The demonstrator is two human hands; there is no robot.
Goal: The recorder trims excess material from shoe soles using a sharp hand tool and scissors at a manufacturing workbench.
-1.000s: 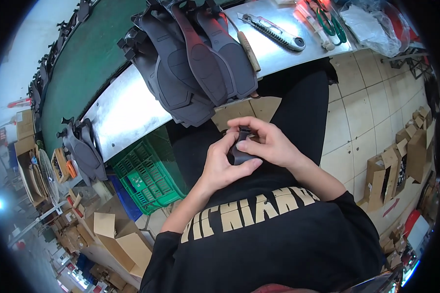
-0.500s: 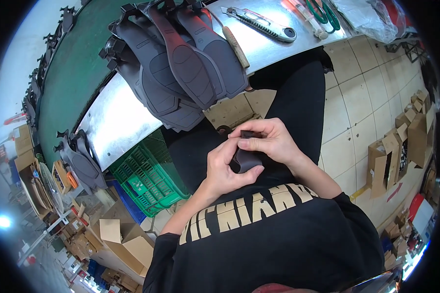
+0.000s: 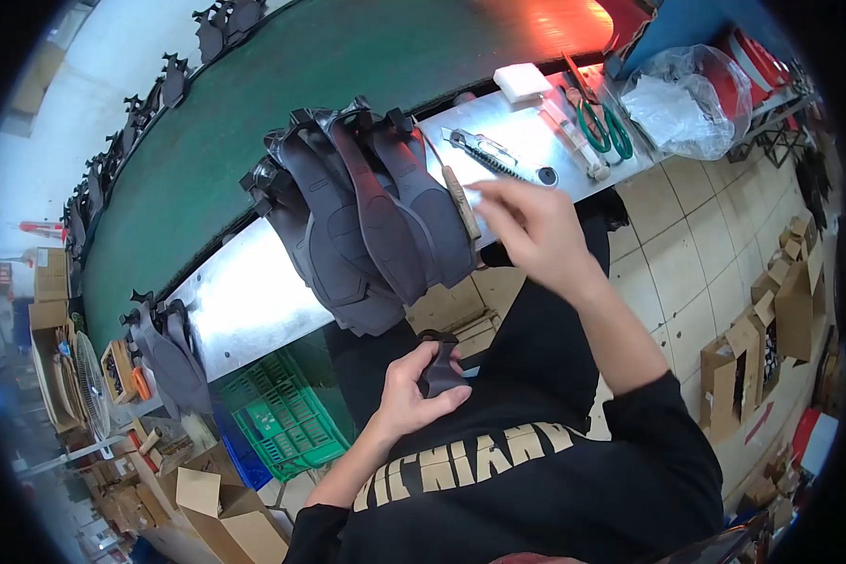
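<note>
Just below centre, above gold lettering [image 3: 434, 467], gripping a dark piece [image 3: 444, 376] in left hand [image 3: 406, 395], with grip of right hand [image 3: 547, 237] indiscernible.

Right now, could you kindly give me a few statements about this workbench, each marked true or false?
1. The left hand holds a dark molded piece. True.
2. Both hands are down at the lap. False: the right hand is raised close to the wooden-handled tool.
3. The green-handled scissors lie to the right of the utility knife. True.
4. A red crate stands below the bench. False: the plastic crate there is green.
</note>
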